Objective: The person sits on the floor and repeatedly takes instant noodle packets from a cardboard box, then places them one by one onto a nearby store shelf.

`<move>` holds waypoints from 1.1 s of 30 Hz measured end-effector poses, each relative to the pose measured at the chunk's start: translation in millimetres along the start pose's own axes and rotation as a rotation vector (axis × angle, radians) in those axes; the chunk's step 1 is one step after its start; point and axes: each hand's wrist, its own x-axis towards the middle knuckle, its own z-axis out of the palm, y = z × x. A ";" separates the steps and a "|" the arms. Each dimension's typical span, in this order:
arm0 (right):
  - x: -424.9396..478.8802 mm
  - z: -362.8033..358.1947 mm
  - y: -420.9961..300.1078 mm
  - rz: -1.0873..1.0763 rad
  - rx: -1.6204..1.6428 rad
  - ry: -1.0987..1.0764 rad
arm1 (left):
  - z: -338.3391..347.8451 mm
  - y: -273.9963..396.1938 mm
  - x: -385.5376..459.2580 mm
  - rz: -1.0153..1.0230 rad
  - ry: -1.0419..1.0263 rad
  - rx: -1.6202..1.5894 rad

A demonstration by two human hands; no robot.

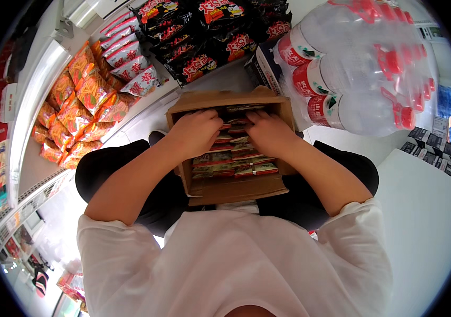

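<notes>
An open cardboard box [239,194] stands between my knees, its flaps folded outward. Rows of small flat snack packets [213,159], red and pale gold, fill it in two columns. My left hand [198,132] reaches into the far left part of the box, fingers bent down over the packets. My right hand [269,132] is in the far right part, its fingertips at the packets of the other column. Both sets of fingertips are partly hidden among the packets, so whether either hand grips one cannot be told.
At the left, a shelf holds orange snack bags [90,93], silver packets [130,65] and black noodle packs [197,67]. Shrink-wrapped large water bottles [352,79] stand at the right beside a dark blue box [267,65]. A white surface [411,214] lies nearer on the right, with small cartons [435,146] beyond.
</notes>
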 end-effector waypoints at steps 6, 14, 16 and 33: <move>7.7 13.0 10.4 0.010 0.056 -0.009 | -0.8 3.2 10.5 -0.056 -0.167 0.057; -0.2 -36.0 10.9 -0.035 0.208 0.061 | -17.7 12.7 10.1 -0.093 -0.063 -0.144; -9.7 -54.3 13.7 -0.115 0.349 0.163 | -9.8 10.1 10.6 -0.080 0.008 -0.374; -25.9 -75.3 -4.9 0.079 1.329 0.115 | -27.2 34.0 6.3 -0.065 -0.311 -0.977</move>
